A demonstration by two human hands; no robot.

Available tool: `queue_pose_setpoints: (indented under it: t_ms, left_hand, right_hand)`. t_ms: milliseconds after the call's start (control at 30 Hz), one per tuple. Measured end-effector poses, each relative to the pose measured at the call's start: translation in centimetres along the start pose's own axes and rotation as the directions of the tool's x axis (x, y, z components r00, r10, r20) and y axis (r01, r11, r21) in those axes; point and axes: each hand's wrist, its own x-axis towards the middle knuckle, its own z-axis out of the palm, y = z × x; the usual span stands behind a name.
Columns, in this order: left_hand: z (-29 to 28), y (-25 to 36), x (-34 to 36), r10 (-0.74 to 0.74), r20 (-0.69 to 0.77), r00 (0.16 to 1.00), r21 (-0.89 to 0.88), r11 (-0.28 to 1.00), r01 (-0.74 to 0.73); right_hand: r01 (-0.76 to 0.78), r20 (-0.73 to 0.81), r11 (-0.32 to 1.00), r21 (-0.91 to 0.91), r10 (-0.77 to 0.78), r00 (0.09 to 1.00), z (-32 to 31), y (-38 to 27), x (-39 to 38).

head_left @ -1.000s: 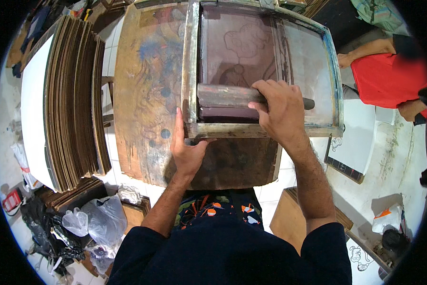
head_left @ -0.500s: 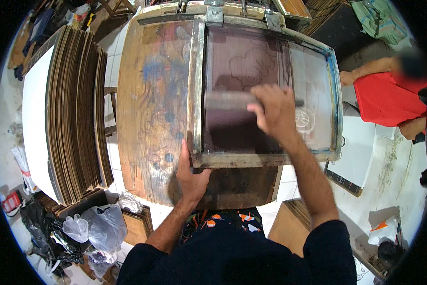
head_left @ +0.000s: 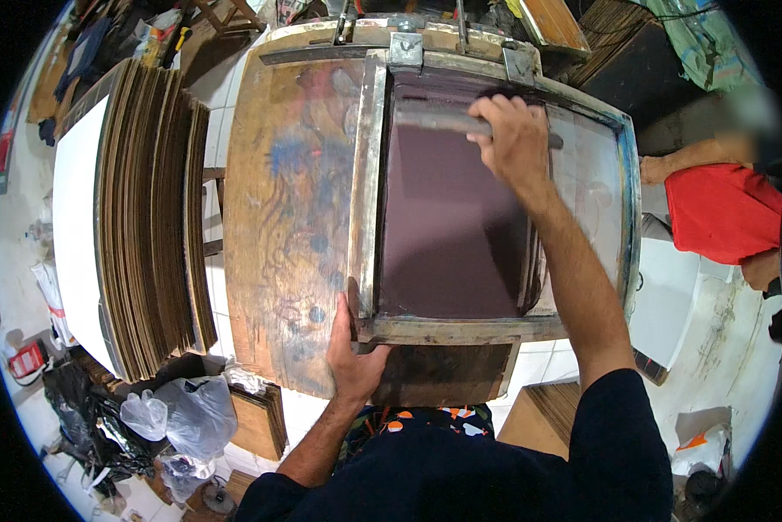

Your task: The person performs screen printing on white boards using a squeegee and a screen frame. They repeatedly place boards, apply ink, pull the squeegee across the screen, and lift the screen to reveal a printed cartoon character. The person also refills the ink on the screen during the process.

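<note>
My right hand (head_left: 514, 143) is closed around the handle of a squeegee (head_left: 439, 117), which lies crosswise near the far end of a screen-printing frame. Dark purplish ink coats the mesh (head_left: 443, 226) on the near side of the blade. The wooden screen frame (head_left: 469, 331) lies over a board; my left hand (head_left: 356, 370) grips its near left corner, index finger along the side rail and thumb by the front rail. Metal hinge clamps (head_left: 406, 50) hold the frame at its far edge. The blade's contact edge is hidden.
An ink-stained wooden board (head_left: 295, 209) extends left of the frame. Beyond it stands a tall stack of sheets (head_left: 151, 217). Plastic bags (head_left: 191, 418) lie at lower left. Another person's arm and red cloth (head_left: 721, 213) are at the right, beside a white panel (head_left: 665, 291).
My right hand has pushed the squeegee away from me, to the far end of the mesh. The line drawing seen through the mesh no longer shows. My left hand stays at the frame's corner.
</note>
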Motion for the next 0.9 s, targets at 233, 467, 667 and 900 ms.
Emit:
queue_pose_setpoints:
  t_ms: [233,467,667,900]
  left_hand:
    - [0.0,0.0,-0.2,-0.036,0.001,0.999,-0.081,0.996,0.036]
    - [-0.1,0.2,-0.1,-0.136,0.026,0.990,-0.188,0.972,0.138]
    - [-0.2,0.5,0.2,-0.011,-0.039,0.999,-0.235,0.972,0.002]
    - [-4.1,5.7,1.6,0.026,-0.054,0.998,-0.507,0.860,-0.050]
  right_hand:
    - [-0.026,-0.151,1.000,0.003,0.026,0.988,1.5,1.9,3.9]
    - [-0.004,-0.062,1.000,0.031,0.006,0.998,-0.8,-0.8,-1.2]
    - [-0.097,0.098,0.983,0.159,0.082,0.992,-9.0,-10.4,-17.1]
    - [-0.089,-0.094,0.990,0.108,0.099,0.991,-14.7,-16.6,-21.7]
